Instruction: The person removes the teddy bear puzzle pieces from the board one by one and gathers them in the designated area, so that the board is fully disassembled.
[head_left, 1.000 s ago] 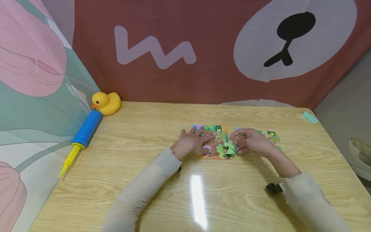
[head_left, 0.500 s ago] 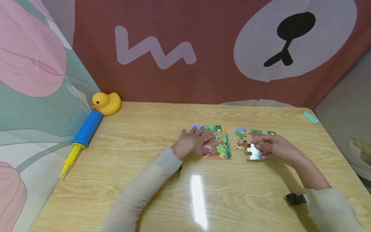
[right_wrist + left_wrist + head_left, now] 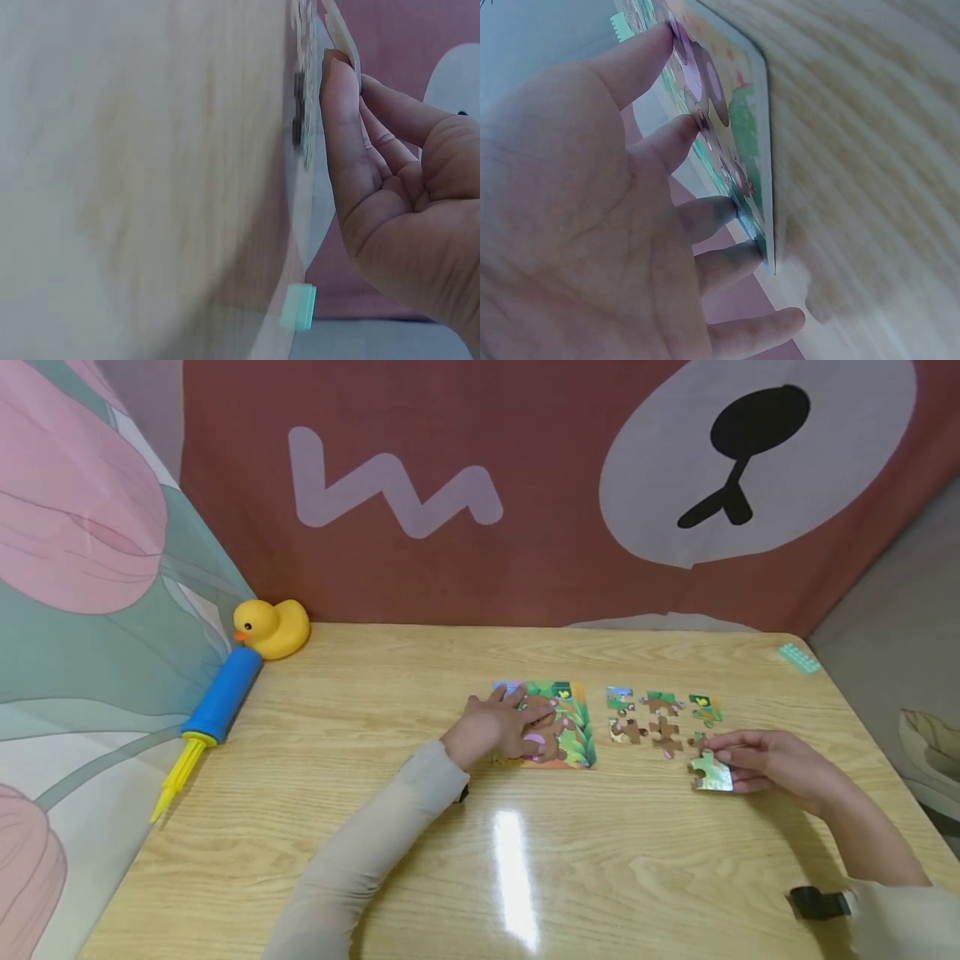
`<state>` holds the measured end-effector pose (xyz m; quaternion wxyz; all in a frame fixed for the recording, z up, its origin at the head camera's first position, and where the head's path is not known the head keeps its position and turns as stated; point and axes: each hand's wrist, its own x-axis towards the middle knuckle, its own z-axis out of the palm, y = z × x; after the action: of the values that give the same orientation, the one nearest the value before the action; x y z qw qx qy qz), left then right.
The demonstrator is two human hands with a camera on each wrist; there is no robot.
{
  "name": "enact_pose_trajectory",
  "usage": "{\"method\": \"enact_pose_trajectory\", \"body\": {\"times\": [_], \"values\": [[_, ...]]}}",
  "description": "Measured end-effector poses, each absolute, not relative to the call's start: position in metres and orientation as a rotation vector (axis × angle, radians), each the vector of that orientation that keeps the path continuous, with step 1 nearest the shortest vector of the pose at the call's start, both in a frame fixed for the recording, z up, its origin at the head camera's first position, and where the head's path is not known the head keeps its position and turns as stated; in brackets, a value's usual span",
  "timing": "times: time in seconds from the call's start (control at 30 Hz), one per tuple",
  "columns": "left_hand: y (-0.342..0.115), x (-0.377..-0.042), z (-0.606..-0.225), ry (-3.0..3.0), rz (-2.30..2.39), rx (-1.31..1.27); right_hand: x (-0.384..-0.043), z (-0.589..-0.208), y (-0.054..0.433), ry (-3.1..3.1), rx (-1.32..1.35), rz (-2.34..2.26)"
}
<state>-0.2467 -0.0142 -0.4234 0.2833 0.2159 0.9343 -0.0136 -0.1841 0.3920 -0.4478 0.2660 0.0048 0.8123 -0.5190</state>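
Note:
A bear picture card [image 3: 577,735] lies on the table, and my left hand [image 3: 495,727] rests across its left part with fingers spread. In the left wrist view the fingertips touch the face of the card [image 3: 735,97]. My right hand [image 3: 787,768] pinches a green puzzle piece [image 3: 712,772] by its right side, between thumb and fingers. The piece [image 3: 345,41] is held above the tabletop in the right wrist view. Several loose puzzle pieces [image 3: 663,735] lie in spaced rows between the card and my right hand, showing brown bear parts and greenery.
A yellow rubber duck [image 3: 273,628] and a blue pump [image 3: 225,692] with a yellow nozzle lie at the table's left edge. At the far right corner is a mint toy brick [image 3: 799,657]. Printed cloth [image 3: 420,577] hangs behind the wooden table [image 3: 390,685].
My right hand has carried the green piece from beside the card rightward to the lower right of the loose pieces, uncovering them. The left hand has stayed on the card.

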Motion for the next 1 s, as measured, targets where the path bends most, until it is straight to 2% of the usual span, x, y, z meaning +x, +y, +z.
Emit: {"method": "enact_pose_trajectory", "body": {"times": [0.7,1.0], "values": [[-0.014,-0.247,-0.424,2.495,-0.013,0.567,-0.176,-0.446,0.408,2.186,0.078,-1.361],[-0.015,-0.246,-0.425,2.506,0.025,0.568,-0.175,-0.436,0.415,2.208,-0.011,-1.290]]}}
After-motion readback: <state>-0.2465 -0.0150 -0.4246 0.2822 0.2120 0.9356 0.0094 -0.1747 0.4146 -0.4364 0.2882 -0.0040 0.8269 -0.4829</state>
